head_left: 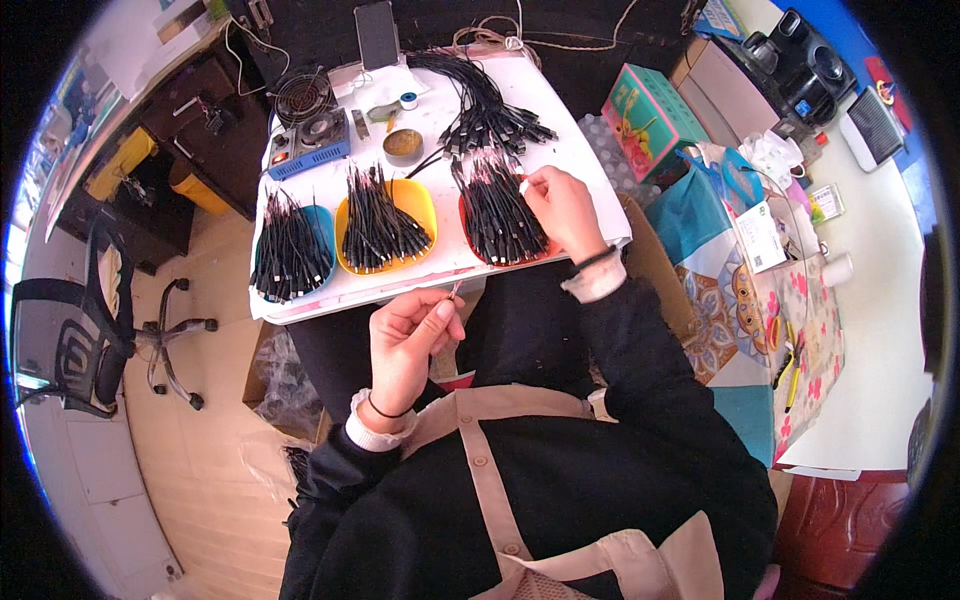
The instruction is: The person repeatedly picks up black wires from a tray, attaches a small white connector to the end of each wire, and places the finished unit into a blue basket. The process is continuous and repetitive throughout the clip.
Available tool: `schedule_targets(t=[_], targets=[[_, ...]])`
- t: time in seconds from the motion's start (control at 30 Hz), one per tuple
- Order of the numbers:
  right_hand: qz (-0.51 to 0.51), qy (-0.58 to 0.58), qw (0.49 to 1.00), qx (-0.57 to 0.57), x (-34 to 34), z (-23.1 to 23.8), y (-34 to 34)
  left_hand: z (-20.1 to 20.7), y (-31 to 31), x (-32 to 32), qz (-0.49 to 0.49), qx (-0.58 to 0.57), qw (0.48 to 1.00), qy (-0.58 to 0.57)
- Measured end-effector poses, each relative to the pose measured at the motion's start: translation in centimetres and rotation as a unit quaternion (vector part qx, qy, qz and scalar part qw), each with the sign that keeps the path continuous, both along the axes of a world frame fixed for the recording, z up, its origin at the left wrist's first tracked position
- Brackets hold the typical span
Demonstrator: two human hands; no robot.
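So my left hand (408, 335) is pinched shut on a thin little wire (455, 290), thumb and fingers closed around the bottom of it, with the tip poking up just past the front edge of the white surface (440, 130). I'm holding it over my lap, right below the middle of the board.

My right hand (562, 208) is up on the surface, resting on the far edge of the red tray (468, 222). Fingers are curled in on the ends of the black cables (497, 208) piled in that tray, looks like I've got a small white bit pinched at the fingertips, but honestly I can't tell whether I'm actually gripping a cable or just touching the pile.

Next to the red tray is a yellow tray (420, 200) with its own bundle of the same black cables, and left of that a blue tray (322, 225), also full. All three sit in a row along the near edge of the surface.

Behind them there's a bigger loose bunch of black cables (480, 105) fanned out, a small round tin (403, 146), a roll of tape (408, 100), and a blue box with a round pot in it (310, 140) at the left corner. A phone (377, 33) is propped up at the back.

Off to my right there's a teal box (655, 115) and a table with a patterned cloth (790, 310). On my left, an office chair (75, 340) on the wooden floor.
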State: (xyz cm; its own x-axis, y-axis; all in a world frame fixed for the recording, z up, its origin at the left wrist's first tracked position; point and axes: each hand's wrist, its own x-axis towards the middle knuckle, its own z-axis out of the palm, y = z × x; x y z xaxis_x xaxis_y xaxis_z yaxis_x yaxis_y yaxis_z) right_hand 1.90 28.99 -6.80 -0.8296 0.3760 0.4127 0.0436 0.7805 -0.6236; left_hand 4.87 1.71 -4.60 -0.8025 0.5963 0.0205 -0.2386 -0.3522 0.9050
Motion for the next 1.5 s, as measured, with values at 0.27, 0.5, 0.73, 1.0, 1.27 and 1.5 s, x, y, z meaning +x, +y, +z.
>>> schedule_targets(t=[0.27, 0.5, 0.73, 1.0, 1.27, 1.5], targets=[[-0.051, -0.071, 0.991, 0.097, -0.7, -0.2, 0.2, -0.3, 0.0, -0.1, 0.042, 0.006, 0.999, -0.021], [0.094, 0.05, 0.989, -0.106, 5.9, 4.9, -6.7, 1.2, 2.3, -0.6, 0.096, 0.134, 0.983, -0.076], [0.149, 0.013, 0.967, -0.205, 10.6, 6.3, -12.1, 3.1, 3.5, 1.3, 0.09, 0.199, 0.975, -0.049], [0.198, 0.085, 0.958, -0.19, 11.6, 6.9, -12.0, 2.9, 2.6, 2.3, 0.095, 0.119, 0.988, 0.008], [0.254, 0.115, 0.922, -0.268, 10.2, 8.5, -10.6, 3.1, 2.4, 2.9, 0.052, 0.111, 0.992, 0.019], [0.272, 0.131, 0.892, -0.338, 10.7, 8.6, -11.1, 3.3, 2.1, 3.0, 0.031, 0.085, 0.996, 0.027]])
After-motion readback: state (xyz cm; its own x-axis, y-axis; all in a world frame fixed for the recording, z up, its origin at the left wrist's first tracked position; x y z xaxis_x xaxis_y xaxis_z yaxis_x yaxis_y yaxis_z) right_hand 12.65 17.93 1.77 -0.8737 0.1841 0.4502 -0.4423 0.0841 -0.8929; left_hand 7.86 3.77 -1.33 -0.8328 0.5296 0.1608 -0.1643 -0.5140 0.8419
